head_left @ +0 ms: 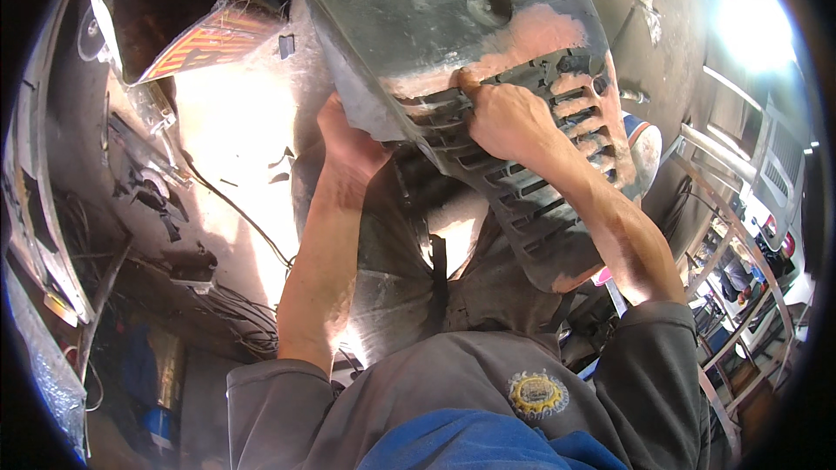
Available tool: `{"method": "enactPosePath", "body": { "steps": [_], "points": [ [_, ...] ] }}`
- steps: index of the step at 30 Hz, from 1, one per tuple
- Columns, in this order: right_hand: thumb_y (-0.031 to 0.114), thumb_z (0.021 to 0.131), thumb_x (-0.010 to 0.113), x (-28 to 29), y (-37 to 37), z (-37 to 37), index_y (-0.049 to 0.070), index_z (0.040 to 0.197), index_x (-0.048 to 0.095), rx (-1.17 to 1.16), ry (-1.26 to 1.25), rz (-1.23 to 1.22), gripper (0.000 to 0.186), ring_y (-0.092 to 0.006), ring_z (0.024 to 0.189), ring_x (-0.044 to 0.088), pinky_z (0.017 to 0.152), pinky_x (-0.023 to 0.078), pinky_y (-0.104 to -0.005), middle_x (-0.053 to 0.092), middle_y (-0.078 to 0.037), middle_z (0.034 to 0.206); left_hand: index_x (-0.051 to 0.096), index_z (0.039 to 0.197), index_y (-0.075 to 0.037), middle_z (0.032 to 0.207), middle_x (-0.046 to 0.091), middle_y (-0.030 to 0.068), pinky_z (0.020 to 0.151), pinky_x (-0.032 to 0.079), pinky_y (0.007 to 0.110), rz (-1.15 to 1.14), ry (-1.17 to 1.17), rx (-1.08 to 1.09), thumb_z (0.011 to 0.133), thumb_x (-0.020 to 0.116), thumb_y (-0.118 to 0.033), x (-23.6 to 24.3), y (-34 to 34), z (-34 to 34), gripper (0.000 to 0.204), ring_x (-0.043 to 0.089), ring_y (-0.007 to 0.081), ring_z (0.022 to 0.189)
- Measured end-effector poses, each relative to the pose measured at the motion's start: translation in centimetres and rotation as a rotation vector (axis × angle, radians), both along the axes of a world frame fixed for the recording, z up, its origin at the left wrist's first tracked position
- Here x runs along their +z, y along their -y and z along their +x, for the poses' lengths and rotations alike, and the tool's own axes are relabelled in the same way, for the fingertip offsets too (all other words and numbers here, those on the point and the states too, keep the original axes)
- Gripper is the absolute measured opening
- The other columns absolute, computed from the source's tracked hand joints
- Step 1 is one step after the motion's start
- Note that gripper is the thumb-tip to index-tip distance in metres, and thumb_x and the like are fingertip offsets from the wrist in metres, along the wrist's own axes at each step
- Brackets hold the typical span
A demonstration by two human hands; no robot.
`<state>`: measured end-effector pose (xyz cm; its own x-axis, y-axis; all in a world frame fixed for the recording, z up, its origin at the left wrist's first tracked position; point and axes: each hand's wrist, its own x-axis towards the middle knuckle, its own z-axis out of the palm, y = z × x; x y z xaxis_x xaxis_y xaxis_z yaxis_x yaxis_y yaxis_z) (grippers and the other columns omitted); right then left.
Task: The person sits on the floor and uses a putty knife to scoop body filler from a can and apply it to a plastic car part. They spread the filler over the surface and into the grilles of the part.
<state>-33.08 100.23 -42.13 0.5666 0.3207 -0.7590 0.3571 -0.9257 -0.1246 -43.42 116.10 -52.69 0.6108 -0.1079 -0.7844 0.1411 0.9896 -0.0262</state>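
A large dark plastic vehicle panel (396, 13) lies tilted over my legs, with a slotted grille section (522, 200) across it. Pinkish filler patches (544, 28) cover parts of its surface and several slats on the right. At the panel's left edge, my left hand (351, 137) grips from below; its fingers are partly hidden behind the edge. My right hand (509, 120) is closed on top of the grille, one finger pressed at the border between the slats and the filler. Whether something small sits under those fingers is hidden.
An open-ended sack or box with orange stripes (213, 43) stands at the upper left. Black scraps (157, 196) and a dark cable (235, 209) lie on the floor at left. Metal frames (727, 296) and a shelf-like clutter stand at the right, below a bright light.
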Motion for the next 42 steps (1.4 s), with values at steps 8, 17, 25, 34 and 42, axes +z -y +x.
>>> {"method": "enactPosePath", "body": {
  "steps": [8, 17, 25, 34, 42],
  "points": [
    [0.014, 0.086, 0.048, -1.2, -2.5, -0.6, 0.022, 0.135, 0.055, -0.105, -0.287, 0.167, 0.051, -0.0399, 0.103, 0.066, 0.086, 0.052, -0.0485, 0.068, -0.021, 0.109, 0.056, 0.112, 0.000, 0.099, 0.063, 0.0161, 0.079, 0.054, 0.052, -0.023, 0.050, -0.050, 0.096, 0.034, -0.031, -1.3, -0.1, -0.6, 0.041, 0.065, 0.0366, 0.087],
    [0.009, 0.086, 0.045, -0.8, -0.2, 0.2, 0.016, 0.134, 0.057, 0.081, 0.063, 0.009, 0.051, -0.0357, 0.089, 0.070, 0.079, 0.055, -0.0463, 0.071, -0.020, 0.094, 0.056, 0.115, -0.001, 0.102, 0.064, 0.0150, 0.083, 0.055, 0.050, -0.022, 0.171, -0.006, 0.098, 0.032, -0.028, -1.8, 0.0, -0.4, 0.041, 0.066, 0.0332, 0.092],
    [0.014, 0.086, 0.048, -1.5, 0.2, 1.4, 0.010, 0.124, 0.060, -0.054, -0.084, 0.129, 0.040, -0.0408, 0.091, 0.068, 0.080, 0.053, -0.0492, 0.070, -0.024, 0.095, 0.061, 0.118, -0.005, 0.114, 0.065, 0.0148, 0.093, 0.051, 0.052, -0.016, 0.173, -0.037, 0.094, 0.045, -0.043, -2.7, 0.1, -0.8, 0.047, 0.062, 0.0342, 0.106],
    [0.021, 0.090, 0.051, -4.3, -2.4, -0.7, 0.014, 0.136, 0.056, -0.052, -0.208, 0.375, 0.047, -0.0408, 0.096, 0.067, 0.082, 0.052, -0.0474, 0.069, -0.023, 0.102, 0.059, 0.107, 0.002, 0.097, 0.065, 0.0176, 0.073, 0.056, 0.050, -0.083, 0.061, -0.018, 0.096, 0.033, -0.027, -2.3, 0.0, -0.3, 0.041, 0.066, 0.0345, 0.082],
    [0.009, 0.084, 0.048, -0.8, 0.1, 0.5, 0.012, 0.142, 0.051, 0.143, 0.044, 0.014, 0.058, -0.0375, 0.085, 0.070, 0.074, 0.054, -0.0483, 0.070, -0.022, 0.087, 0.062, 0.101, -0.001, 0.096, 0.065, 0.0142, 0.079, 0.056, 0.047, -0.014, 0.031, -0.012, 0.093, 0.037, -0.025, -0.4, -0.1, 0.1, 0.036, 0.065, 0.0311, 0.087]
  ]
}}
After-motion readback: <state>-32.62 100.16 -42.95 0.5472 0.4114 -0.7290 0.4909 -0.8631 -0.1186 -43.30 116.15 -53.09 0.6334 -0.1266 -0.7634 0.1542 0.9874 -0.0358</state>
